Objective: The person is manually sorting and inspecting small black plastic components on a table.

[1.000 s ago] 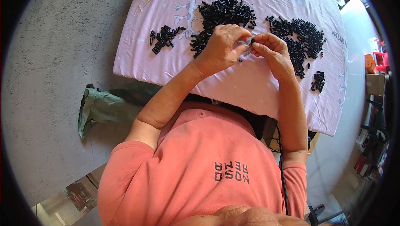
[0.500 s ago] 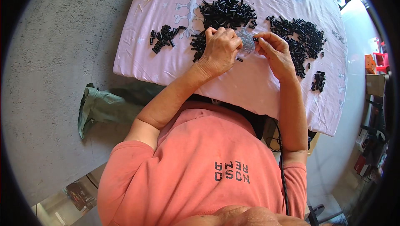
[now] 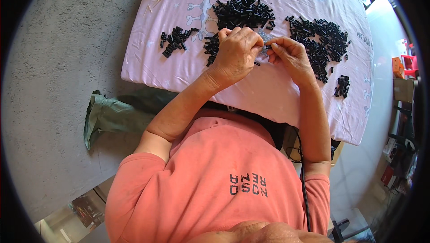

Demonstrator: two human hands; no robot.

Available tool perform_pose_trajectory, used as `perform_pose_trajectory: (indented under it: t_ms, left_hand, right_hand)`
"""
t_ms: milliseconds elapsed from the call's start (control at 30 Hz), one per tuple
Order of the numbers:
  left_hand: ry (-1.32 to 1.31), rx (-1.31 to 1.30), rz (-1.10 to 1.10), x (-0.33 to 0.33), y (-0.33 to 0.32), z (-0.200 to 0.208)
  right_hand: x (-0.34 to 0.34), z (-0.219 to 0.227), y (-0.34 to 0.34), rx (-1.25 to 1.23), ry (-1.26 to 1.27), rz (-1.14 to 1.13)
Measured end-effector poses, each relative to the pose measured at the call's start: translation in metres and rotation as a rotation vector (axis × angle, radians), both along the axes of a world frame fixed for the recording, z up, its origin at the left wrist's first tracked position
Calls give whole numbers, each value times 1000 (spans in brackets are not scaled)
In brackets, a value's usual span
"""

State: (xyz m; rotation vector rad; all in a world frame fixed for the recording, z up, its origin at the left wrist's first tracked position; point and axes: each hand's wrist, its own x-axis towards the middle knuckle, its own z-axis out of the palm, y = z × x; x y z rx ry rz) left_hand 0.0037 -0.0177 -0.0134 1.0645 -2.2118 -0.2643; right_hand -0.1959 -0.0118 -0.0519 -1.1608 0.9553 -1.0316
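My left hand (image 3: 237,51) is closed, thumb and forefinger pinched together; whatever sits between those fingertips is too small to make out. Close against it on the right, my right hand (image 3: 293,61) grips a small black cylindrical piece (image 3: 268,47) between thumb and fingers. The fingertips of both hands nearly meet. Under and just beyond them lies a heap of tiny silvery metal parts (image 3: 263,34), partly covered by the hands. A big pile of small black pieces (image 3: 244,11) lies beyond my left hand, and another pile of black pieces (image 3: 320,39) lies right of my right hand.
A pink patterned cloth (image 3: 264,91) covers the table. Smaller clusters of black pieces lie at the left (image 3: 176,40) and near the right edge (image 3: 342,86). Thin pale sticks (image 3: 154,3) rest at the far left. Green fabric (image 3: 121,111) hangs beside the table's near left corner.
My right hand has moved left with the black piece, bringing it up to my left fingertips. My left hand has shifted only slightly.
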Motion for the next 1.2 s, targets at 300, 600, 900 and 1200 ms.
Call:
perform_pose_trajectory:
  t_ms: [300, 600, 900, 1200]
  left_hand:
    - [4, 7, -18, -2, 1, -3]
    - [30, 97, -72, 6, 0, -11]
    - [-288, 75, -118, 9, 13, -13]
    - [245, 284, -121, 3, 11, -2]
  right_hand:
    - [0, 0, 1, 29, -42, 53]
    - [-5, 1, 0, 82, -99, 37]
    - [-6, 1, 1, 119, -151, 1]
    - [-6, -1, 1, 145, -183, 19]
